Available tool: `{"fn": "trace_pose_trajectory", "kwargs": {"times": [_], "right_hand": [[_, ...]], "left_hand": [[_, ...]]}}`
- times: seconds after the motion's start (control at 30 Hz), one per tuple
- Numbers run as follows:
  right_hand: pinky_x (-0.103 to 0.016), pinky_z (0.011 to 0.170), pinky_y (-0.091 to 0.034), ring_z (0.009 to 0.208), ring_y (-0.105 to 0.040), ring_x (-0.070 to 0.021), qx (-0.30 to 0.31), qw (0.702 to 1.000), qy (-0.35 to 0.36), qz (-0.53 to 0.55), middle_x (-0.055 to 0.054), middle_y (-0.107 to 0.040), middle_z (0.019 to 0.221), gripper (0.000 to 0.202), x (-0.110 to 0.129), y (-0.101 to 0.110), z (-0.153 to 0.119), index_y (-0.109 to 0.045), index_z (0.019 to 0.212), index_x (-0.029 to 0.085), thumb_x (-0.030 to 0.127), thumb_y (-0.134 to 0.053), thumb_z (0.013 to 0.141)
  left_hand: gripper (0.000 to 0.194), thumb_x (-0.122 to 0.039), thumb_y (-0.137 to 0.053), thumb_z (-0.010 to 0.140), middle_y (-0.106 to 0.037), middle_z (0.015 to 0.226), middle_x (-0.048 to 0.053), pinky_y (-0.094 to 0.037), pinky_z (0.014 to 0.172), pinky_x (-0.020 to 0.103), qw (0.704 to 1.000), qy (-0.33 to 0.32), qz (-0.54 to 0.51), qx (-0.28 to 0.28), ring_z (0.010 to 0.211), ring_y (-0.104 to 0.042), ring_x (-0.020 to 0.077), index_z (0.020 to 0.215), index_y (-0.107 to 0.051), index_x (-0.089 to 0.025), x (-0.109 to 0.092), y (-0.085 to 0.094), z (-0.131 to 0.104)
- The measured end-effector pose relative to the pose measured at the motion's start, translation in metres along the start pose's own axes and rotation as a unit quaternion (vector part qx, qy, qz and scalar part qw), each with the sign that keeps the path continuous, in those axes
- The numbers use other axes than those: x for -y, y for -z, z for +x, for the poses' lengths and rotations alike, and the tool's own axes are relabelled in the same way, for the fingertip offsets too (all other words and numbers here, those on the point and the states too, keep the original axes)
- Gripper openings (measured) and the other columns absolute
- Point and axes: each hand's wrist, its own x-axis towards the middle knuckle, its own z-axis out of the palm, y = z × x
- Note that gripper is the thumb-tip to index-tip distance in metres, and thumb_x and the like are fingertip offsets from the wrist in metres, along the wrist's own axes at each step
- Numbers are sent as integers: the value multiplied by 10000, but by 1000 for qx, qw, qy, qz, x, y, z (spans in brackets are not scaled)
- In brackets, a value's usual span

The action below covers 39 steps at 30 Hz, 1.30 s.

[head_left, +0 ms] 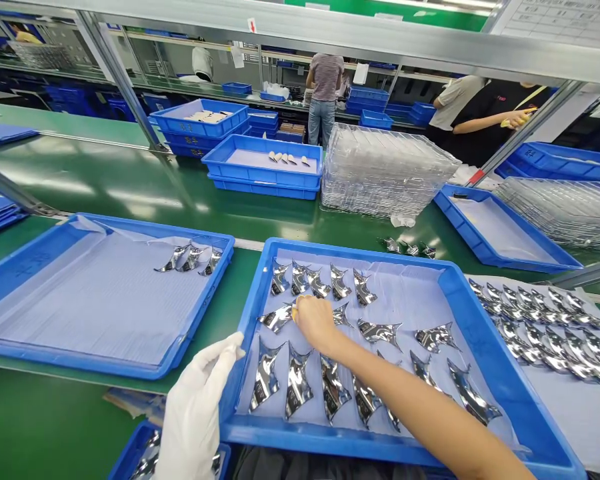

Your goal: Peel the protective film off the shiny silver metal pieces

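Bare except for yellow finger covers, my right hand (316, 323) reaches into the blue tray (450, 287) with its fingers closed at the end of a shiny chrome trim piece (276, 318). The fist hides where the fingers meet the metal. A white glove covers my left hand (195, 400), at the tray's left rim. Its thumb and fingers are drawn together, and anything between them is hidden. Several similar curved, pointed chrome pieces (298, 380) lie in rows on the tray's pale liner. My right forearm covers some of them.
Left stands another lined tray (95, 300) with three chrome pieces (191, 257). Rows of chrome pieces (545, 327) lie on white sheeting at right. Behind are stacked clear plastic trays (380, 173) and blue bins (265, 177). A metal rail (300, 37) crosses above; people (325, 87) stand beyond.
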Motion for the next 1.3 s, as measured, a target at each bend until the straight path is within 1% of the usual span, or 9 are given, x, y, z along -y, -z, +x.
{"fn": "trace_pose_trajectory", "kwargs": {"times": [0.13, 0.23, 0.4, 0.5, 0.7, 0.8, 0.93, 1.17, 1.3], "right_hand": [[-288, 662, -483, 700, -641, -177, -89, 992, 30, 82, -50, -694, 779, 187, -6, 18, -14, -664, 770, 156, 103, -596, 936], [-248, 611, -438, 659, -583, -148, -144, 972, 94, 158, -21, -668, 761, 202, -11, 32, -39, -630, 749, 187, 83, -555, 904], [-239, 548, -409, 569, -486, -130, -228, 915, 201, 265, 19, -587, 663, 193, -11, 42, -91, -624, 790, 205, 145, -534, 950], [-231, 518, -382, 561, -462, -122, -286, 850, 277, 346, 23, -590, 679, 154, -10, 37, -116, -651, 838, 213, 130, -587, 951], [-238, 502, -425, 524, -487, -126, -278, 852, 200, 395, 11, -644, 723, 175, -14, 19, -158, -685, 1098, 223, 158, -556, 999], [-248, 553, -487, 593, -591, -149, -245, 863, 223, 382, -26, -698, 771, 163, -12, 20, -174, -698, 989, 222, 242, -544, 1040], [-235, 504, -467, 527, -586, -140, -290, 851, 278, 337, -8, -671, 665, 213, -7, 24, -184, -654, 939, 222, 249, -492, 1075], [-254, 541, -523, 578, -719, -168, -341, 855, 309, 237, -43, -760, 719, 190, -8, 20, -187, -655, 1057, 218, 253, -472, 1092], [-238, 475, -463, 475, -614, -143, -321, 848, 305, 293, -1, -689, 618, 208, -9, 20, -188, -664, 983, 222, 251, -483, 1082]], "left_hand": [[558, -580, -783, 784, -768, 1114, 51, -536, 958, 338, 999, 7, -39, -22, 1041, -685, 227, 1196, -745, -206, 6, 5, 4], [543, -579, -797, 768, -768, 1014, 68, -560, 789, 302, 995, 26, -98, -1, 877, -674, 194, 1130, -775, -175, 2, -1, 1], [438, -571, -831, 737, -700, 717, 87, -490, 503, 282, 941, 161, -179, 239, 548, -576, 148, 833, -807, -144, -16, -28, -21], [393, -535, -834, 763, -655, 656, 49, -468, 487, 239, 908, 178, -213, 313, 506, -533, 106, 836, -803, -150, -18, -43, -33], [525, -392, -895, 736, -783, 1078, 97, -601, 759, 275, 958, 61, -191, 204, 846, -731, 195, 1205, -755, -202, -6, -46, -39], [516, -403, -883, 742, -787, 1145, 116, -620, 811, 302, 970, 20, -148, 192, 896, -746, 222, 1194, -762, -185, -3, -41, -44], [473, -409, -868, 741, -789, 1169, 116, -634, 832, 320, 973, -13, -118, 199, 938, -757, 248, 1155, -784, -195, -2, -38, -52], [304, -442, -833, 770, -820, 1005, 93, -623, 857, 301, 990, -62, -81, 96, 933, -762, 239, 941, -812, -191, -10, -39, -53], [317, -510, -712, 877, -821, 969, 79, -609, 828, 278, 993, -85, -41, 77, 917, -755, 227, 885, -817, -211, -13, -39, -50]]}}
